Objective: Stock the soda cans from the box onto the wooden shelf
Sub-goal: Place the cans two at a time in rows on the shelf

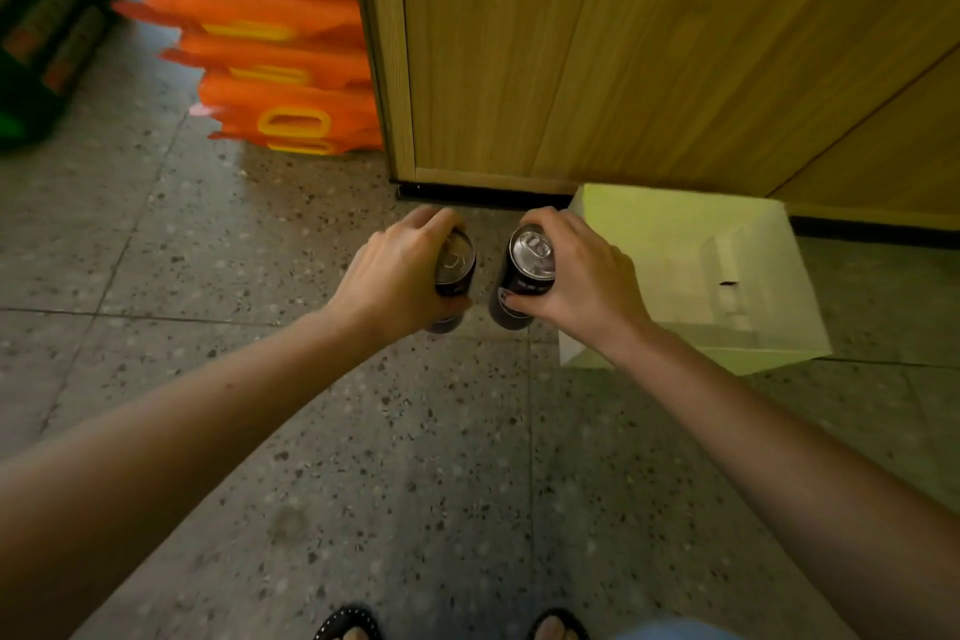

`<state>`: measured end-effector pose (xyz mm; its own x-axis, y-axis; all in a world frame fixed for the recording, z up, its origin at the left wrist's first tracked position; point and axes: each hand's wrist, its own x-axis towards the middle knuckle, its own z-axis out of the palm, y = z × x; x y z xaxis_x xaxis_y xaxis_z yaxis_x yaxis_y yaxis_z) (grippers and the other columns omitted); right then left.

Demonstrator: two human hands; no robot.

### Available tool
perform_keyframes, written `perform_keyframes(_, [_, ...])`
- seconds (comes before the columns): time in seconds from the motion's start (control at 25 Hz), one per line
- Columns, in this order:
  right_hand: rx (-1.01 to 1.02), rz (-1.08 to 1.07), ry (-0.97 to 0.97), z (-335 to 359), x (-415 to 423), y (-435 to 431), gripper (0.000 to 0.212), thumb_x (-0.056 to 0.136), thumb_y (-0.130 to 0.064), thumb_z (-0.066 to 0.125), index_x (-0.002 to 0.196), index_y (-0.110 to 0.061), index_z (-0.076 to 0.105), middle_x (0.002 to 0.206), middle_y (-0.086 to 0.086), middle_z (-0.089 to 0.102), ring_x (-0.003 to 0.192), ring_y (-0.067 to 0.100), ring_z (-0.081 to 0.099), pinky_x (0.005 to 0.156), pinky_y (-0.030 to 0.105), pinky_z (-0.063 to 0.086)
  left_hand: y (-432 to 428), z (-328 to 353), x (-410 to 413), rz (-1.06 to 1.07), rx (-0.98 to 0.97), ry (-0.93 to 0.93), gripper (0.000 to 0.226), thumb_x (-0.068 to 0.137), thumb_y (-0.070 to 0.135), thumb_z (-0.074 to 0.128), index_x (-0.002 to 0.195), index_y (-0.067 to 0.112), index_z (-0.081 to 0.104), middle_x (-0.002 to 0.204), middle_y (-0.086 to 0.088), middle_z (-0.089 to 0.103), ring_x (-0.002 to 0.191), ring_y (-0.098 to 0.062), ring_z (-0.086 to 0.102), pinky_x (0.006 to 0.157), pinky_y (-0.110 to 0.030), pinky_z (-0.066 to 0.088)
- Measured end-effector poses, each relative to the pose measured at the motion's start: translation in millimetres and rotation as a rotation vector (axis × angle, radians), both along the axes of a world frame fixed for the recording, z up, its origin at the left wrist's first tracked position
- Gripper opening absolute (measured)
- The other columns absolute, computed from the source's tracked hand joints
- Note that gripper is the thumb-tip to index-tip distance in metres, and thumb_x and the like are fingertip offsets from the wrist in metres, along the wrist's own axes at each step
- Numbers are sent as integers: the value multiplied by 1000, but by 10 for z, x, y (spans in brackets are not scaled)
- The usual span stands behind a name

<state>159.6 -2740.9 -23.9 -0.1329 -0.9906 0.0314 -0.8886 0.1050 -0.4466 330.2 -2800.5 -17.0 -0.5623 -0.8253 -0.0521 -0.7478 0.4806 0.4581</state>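
The fingers (550,218) of the right hand (582,276) curl over the top rim of a dark soda can (524,276), and the thumb presses on its side. The hand grips this can tight. The can's shiny silver top with its pull tab faces up at the camera. It sits just right of the middle of the frame.

The fingers of the left hand (395,276) wrap around a second dark can (454,270) in the same way, from the top and the side. Part of this can is hidden behind the hand. The two cans are upright, side by side, close but not touching. Both are held up above the floor.

Both bare arms reach in from the lower corners of the frame.

Just to the right of the right hand, a pale yellow-white box (696,276) sits open on the floor. Its inside looks bare apart from one small dark speck.

Behind the hands, in the upper right, stands a big wooden cabinet side (571,42) with a black strip along the bottom.

In the upper left is a pile of orange packs (270,47) with yellow marks. Farther left are dark green and black packs (41,26), too blurry to read.

The floor (208,250) is grey speckled stone tiles. At the bottom edge, two feet in black sandals (348,624) peek in.
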Motion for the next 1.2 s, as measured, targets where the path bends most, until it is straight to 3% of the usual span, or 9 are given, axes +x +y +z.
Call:
perform_keyframes(0.24, [-26, -26, -216, 2697, -63, 6, 93, 58, -30, 84, 134, -31, 32, 131, -4, 51, 118, 16, 51, 94, 31, 46, -166, 2733, -96, -79, -53, 13, 69, 61, 36, 78, 120, 20, 46, 119, -2, 56, 98, -28, 60, 77, -37, 53])
perform_keyframes(0.4, [-63, -66, -400, 4553, -122, 17, 101, 55, -22, 86, 135, -36, 27, 135, -6, 48, 120, 10, 44, 95, 27, 40, -196, 4669, -146, -136, -94, 49, 81, 62, 36, 79, 130, 21, 38, 128, -4, 53, 108, -27, 58, 84, -35, 52])
perform_keyframes(0.56, [-151, -44, -479, 6337, -169, 13, 97, 56, -17, 85, 135, -34, 30, 118, -22, 42, 113, -1, 39, 80, 7, 33, -230, 6444, -157, -150, -141, 158, 86, 57, 39, 81, 130, 23, 38, 125, 0, 53, 107, -22, 57, 86, -37, 52])
perform_keyframes(0.68, [-238, -59, -496, 7425, -199, -34, 96, 55, -15, 85, 133, -33, 32, 106, -28, 44, 107, 0, 43, 83, 11, 35, -260, 7501, -206, -123, -119, 312, 82, 53, 32, 83, 122, 24, 40, 110, 4, 61, 94, -16, 58, 70, -31, 51])
perform_keyframes(0.84, [-331, -145, -535, 8343, -255, -174, 91, 52, -15, 86, 126, -30, 37, 119, -12, 51, 112, 6, 45, 95, 27, 40, -348, 8413, -300, -99, -92, 509, 74, 50, 28, 84, 110, 27, 41, 87, 18, 61, 82, -5, 60, 68, -23, 49])
perform_keyframes(0.92, [-349, -166, -576, 8582, -306, -267, 81, 51, -13, 86, 119, -25, 44, 113, -11, 55, 110, 10, 50, 97, 32, 44, -435, 8639, -384, -99, -98, 554, 74, 51, 29, 86, 110, 27, 41, 84, 24, 56, 79, 5, 56, 66, -14, 44])
perform_keyframes(1.08, [-426, -187, -586, 8788, -480, -479, 69, 52, -6, 85, 111, -14, 50, 104, -5, 58, 105, 15, 55, 95, 36, 46, -662, 8829, -626, -105, -86, 606, 83, 53, 25, 86, 122, 21, 41, 113, 1, 63, 98, -15, 61, 83, -32, 51])
perform_keyframes(1.2, [-458, -233, -567, 8807, -696, -657, 69, 52, -7, 85, 112, -12, 52, 110, 2, 60, 105, 16, 56, 95, 35, 46, -833, 8873, -881, -91, -67, 598, 84, 54, 24, 86, 125, 19, 41, 117, -1, 62, 96, -13, 57, 84, -33, 49])
